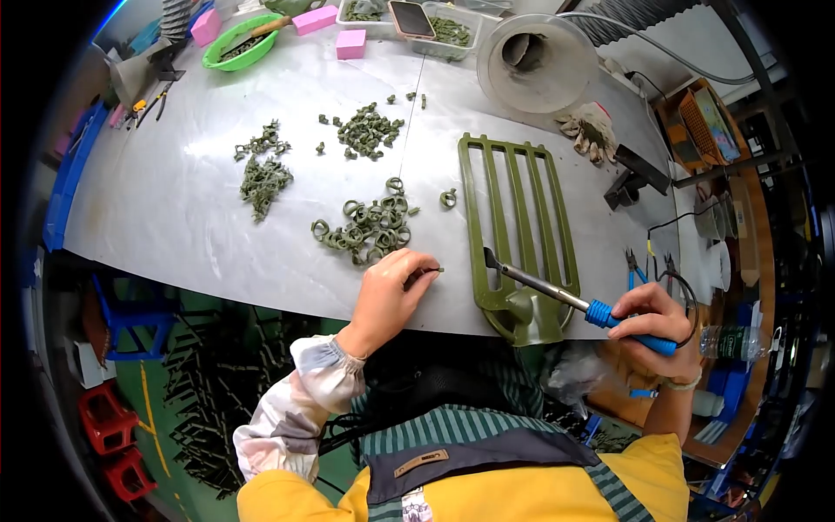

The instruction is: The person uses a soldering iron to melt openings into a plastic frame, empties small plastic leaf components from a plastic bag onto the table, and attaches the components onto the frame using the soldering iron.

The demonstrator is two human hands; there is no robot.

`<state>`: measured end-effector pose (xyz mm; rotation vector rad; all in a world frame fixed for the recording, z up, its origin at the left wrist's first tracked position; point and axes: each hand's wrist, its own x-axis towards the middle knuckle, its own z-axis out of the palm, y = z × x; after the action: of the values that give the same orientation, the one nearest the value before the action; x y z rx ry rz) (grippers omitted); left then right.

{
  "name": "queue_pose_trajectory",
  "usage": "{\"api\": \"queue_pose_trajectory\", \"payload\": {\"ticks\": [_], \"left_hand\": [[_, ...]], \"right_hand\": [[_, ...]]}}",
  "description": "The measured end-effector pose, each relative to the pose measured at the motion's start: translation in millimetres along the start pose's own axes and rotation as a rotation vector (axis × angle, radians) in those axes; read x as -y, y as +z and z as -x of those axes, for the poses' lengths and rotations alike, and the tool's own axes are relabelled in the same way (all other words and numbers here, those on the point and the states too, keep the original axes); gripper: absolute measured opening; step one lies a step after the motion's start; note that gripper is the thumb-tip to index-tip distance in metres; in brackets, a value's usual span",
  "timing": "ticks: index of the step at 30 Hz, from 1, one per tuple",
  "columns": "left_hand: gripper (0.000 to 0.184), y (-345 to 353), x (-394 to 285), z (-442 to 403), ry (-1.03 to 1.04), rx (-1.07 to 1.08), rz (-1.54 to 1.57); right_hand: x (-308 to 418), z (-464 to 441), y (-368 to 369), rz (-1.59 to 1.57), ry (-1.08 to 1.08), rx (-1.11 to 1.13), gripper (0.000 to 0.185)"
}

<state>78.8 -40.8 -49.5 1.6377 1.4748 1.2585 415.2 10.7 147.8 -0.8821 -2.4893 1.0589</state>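
My right hand (654, 320) grips a soldering iron (557, 291) by its blue handle. The iron's dark, flattened tip is at the left side of an olive-green slotted plastic frame (546, 235), which lies on the metal table. My left hand (396, 287) is closed in a pinch at the table's front edge, left of the frame. A small green plastic piece (441, 270) sticks out from its fingertips. Just beyond that hand lies a pile of green plastic rings (370, 228), with one loose ring (448, 198) nearer the frame.
Small green plugs (370, 130) and green scraps (265, 183) lie farther back on the table (174, 209). An extraction hood (537, 65), gloves (590, 132) and a black stand (637, 177) are at the right. A green basin (243, 54), pink blocks (350, 43) and a phone (411, 19) sit behind.
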Motion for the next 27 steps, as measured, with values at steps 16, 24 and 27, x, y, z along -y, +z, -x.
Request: {"api": "queue_pose_trajectory", "payload": {"ticks": [16,24,27], "left_hand": [[0.012,22.8,-7.5,-2.1,0.016,0.005,0.089],[0.009,29.9,-11.0,-9.1,0.092,0.007,0.018],[0.007,30.2,-11.5,-10.5,0.136,-0.007,-0.024]], "right_hand": [[14.5,-2.0,-10.6,-0.015,-0.039,0.114,0.029],[11.8,-5.6,-5.2,-0.016,-0.091,0.137,0.033],[8.6,1.8,-9.7,-0.041,-0.099,0.091,0.034]]}}
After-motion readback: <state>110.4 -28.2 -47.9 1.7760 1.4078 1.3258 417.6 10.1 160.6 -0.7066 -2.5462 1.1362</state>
